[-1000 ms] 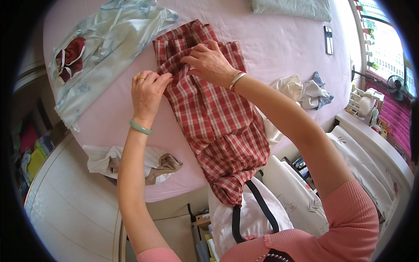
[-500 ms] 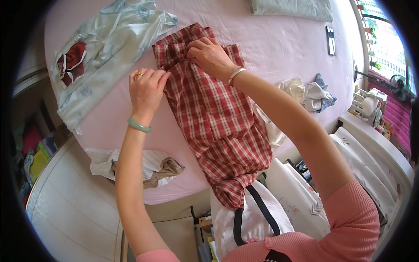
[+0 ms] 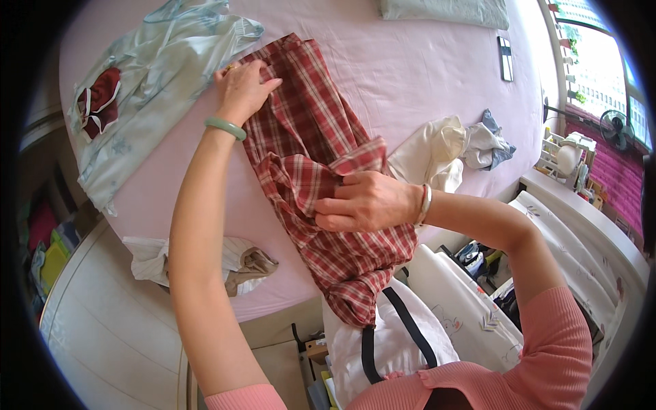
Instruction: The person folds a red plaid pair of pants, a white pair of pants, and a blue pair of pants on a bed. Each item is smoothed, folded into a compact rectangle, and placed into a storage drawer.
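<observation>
A red plaid shirt [image 3: 301, 130] lies lengthwise on the bed, its near end bunched and hanging over the bed's edge against me. My left hand [image 3: 244, 89], with a green bangle at the wrist, has its fingers curled on the shirt's far left edge, the thumb apart. Lower down, my right hand [image 3: 369, 201] grips a gathered part of the shirt at mid-length; its fingertips are partly hidden in the cloth. A loose plaid flap stands up just beyond that hand.
Pale blue satin clothing [image 3: 157, 82] lies at the left with a dark red piece [image 3: 101, 102] on it. White [image 3: 430, 150] and striped [image 3: 249, 263] garments lie nearer. A phone [image 3: 505, 59] and a folded pale cloth [image 3: 444, 10] are at the far right. The pink-sheeted bed [image 3: 410, 75] ends near me.
My right hand has come from the shirt's far end to its middle, drawing up cloth. My left hand has moved farther along the left edge. The shirt's far part now lies flatter.
</observation>
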A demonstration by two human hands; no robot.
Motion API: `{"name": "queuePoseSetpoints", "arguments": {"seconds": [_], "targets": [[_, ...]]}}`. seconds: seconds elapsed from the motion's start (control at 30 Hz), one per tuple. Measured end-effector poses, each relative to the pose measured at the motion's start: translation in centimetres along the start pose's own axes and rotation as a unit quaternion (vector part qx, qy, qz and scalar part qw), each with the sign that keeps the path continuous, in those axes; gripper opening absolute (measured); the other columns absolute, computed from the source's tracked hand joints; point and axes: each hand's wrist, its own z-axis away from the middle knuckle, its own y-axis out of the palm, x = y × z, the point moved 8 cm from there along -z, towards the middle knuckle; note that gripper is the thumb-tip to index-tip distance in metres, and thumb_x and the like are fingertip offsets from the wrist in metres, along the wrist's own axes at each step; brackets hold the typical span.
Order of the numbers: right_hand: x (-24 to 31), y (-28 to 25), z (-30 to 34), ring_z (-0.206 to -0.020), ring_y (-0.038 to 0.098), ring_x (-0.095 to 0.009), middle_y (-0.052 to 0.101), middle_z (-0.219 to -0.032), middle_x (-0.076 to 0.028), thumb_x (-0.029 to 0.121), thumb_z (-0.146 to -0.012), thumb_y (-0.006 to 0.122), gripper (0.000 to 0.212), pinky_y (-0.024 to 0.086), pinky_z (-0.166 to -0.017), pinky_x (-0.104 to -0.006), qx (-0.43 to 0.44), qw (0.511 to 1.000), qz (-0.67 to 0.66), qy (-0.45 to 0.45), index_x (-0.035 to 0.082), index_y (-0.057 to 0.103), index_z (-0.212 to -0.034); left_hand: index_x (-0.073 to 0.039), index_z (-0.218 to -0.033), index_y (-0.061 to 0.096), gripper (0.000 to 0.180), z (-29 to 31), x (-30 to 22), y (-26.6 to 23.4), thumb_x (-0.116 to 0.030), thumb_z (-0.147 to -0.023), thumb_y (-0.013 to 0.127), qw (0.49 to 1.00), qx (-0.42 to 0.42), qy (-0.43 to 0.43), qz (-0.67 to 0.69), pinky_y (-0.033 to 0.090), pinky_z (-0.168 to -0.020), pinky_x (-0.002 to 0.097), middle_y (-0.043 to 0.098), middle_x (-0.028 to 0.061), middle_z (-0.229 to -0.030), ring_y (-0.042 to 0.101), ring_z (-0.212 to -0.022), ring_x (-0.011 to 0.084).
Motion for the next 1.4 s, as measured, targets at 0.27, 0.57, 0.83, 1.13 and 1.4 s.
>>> {"name": "queuePoseSetpoints", "arguments": {"seconds": [0.27,0.57,0.83,1.13,1.4], "targets": [[0.1,-2.2,2.6,-0.078,0.056,-0.015,0.053,-0.092,-0.006,0.012,-0.071,0.067,0.043,0.047,-0.068,-0.0311,0.042,0.991,0.031,0.123,0.005,0.06,-0.113,-0.008,-0.092,0.071,0.018,7.6,-3.3,-6.3,-0.025,-0.085,0.07,0.988,-0.054,0.074,0.128,0.033,-0.098,0.0396,0.067,0.0059,-0.08,0.059,-0.093,0.0222],[18.0,-6.8,0.5,-0.054,0.061,-0.014,0.054,-0.074,-0.003,0.018,-0.079,0.06,0.018,0.045,-0.039,-0.0293,0.098,0.984,-0.13,-0.065,0.007,0.056,-0.093,-0.002,-0.083,0.068,0.016,16.1,-12.4,-13.7,-0.016,-0.082,0.073,0.969,-0.062,0.165,0.171,0.032,-0.107,0.0412,0.065,0.0073,-0.082,0.061,-0.096,0.0259],[9.1,-10.8,-0.1,-0.056,0.061,-0.018,0.057,-0.083,-0.006,0.019,-0.085,0.06,0.017,0.048,-0.043,-0.0328,-0.03,0.997,0.047,0.049,0.004,0.053,-0.085,-0.01,-0.09,0.07,0.009,20.5,-18.4,-16.1,-0.016,-0.084,0.069,0.968,-0.034,0.21,0.136,0.038,-0.088,0.0377,0.063,0.0012,-0.077,0.059,-0.075,0.0193],[7.8,-10.6,1.1,-0.066,0.061,-0.021,0.055,-0.093,-0.008,0.012,-0.082,0.062,0.017,0.05,-0.053,-0.0332,0.024,0.998,0.015,0.061,0.003,0.055,-0.095,-0.012,-0.089,0.068,0.018,22.7,-20.6,-17.0,-0.005,-0.073,0.07,0.957,-0.021,0.272,0.096,0.039,-0.085,0.0376,0.059,-0.0011,-0.077,0.056,-0.075,0.0194],[7.3,-11.7,1.0,-0.063,0.057,-0.02,0.044,-0.078,-0.008,0.011,-0.076,0.062,0.018,0.048,-0.054,-0.033,0.049,0.995,0.038,0.084,0.003,0.054,-0.089,-0.014,-0.094,0.073,0.016,23.7,-15.5,-16.1,-0.015,-0.078,0.072,0.982,0.036,0.164,0.091,0.04,-0.087,0.0364,0.067,-0.0012,-0.078,0.058,-0.083,0.0193]]}}
